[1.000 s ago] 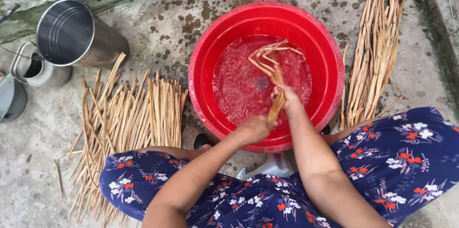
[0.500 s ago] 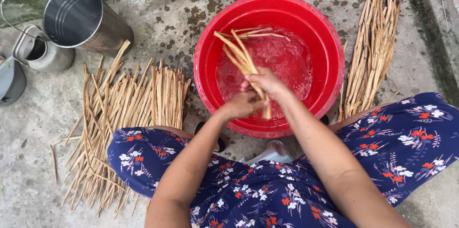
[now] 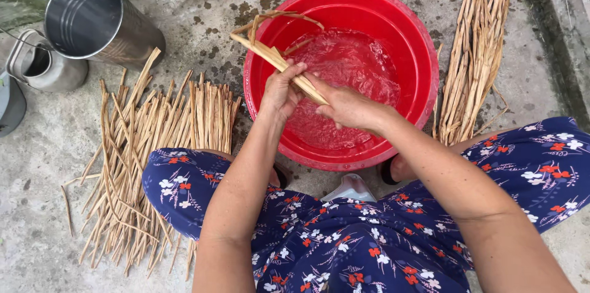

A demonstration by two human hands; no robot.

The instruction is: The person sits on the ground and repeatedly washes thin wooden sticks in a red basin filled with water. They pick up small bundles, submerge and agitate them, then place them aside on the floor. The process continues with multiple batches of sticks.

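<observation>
A red basin (image 3: 424, 62) of rippling water stands on the concrete in front of me. Both hands hold a small bundle of wet tan strips (image 3: 264, 50) over the basin's left rim, tilted up to the left with thin ends curling at the top. My left hand (image 3: 281, 91) grips the bundle near its lower part. My right hand (image 3: 344, 105) grips its lower end over the water.
A pile of tan strips (image 3: 141, 152) lies on the ground at left, another pile (image 3: 476, 53) at right of the basin. A steel bucket (image 3: 92, 19) and a small metal can (image 3: 43, 66) stand at upper left. My knees in blue flowered cloth (image 3: 344, 238) frame the basin.
The bundle came up out of the water and swung left, from the basin's middle to over its left rim. Both hands moved left with it.
</observation>
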